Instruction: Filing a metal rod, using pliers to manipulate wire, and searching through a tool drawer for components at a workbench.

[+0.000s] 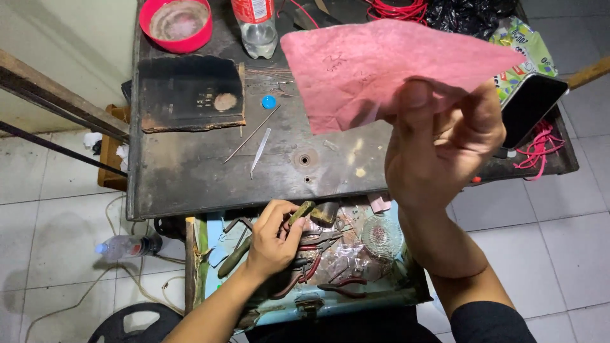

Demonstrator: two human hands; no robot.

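A pale tiled floor is showing all around a dark, scorched metal surface (190, 171), which is carrying a red bowl (176, 22) at its far left, a clear plastic bottle (256, 25) beside that, a blackened slab (190, 92), a small blue cap (269, 101) and a pair of slim tweezers (260, 151) lying near a thin rod (251, 134); a dark phone (532, 108) is resting at the far right edge over pink cord. Below the near edge an open drawer (356, 303) is hanging out, crowded with pliers (340, 289) and a small glass dish (382, 236); another bottle (124, 246) is lying on the floor to the left. The right hand (438, 152) is lifting a pink sheet of paper (375, 70) up over the surface, its fingers pinched narrow on the sheet's lower edge, thumb in front, so the sheet is fanning up and away to the left from the grip, its long axis running roughly left to right. The left hand (274, 238) is down in the drawer, well apart from the paper, its fingers curling closed around the end of an olive-coloured tool handle (301, 213), whose length is slanting up to the right; the left hand is plainly the nearer one to the drawer's tools.
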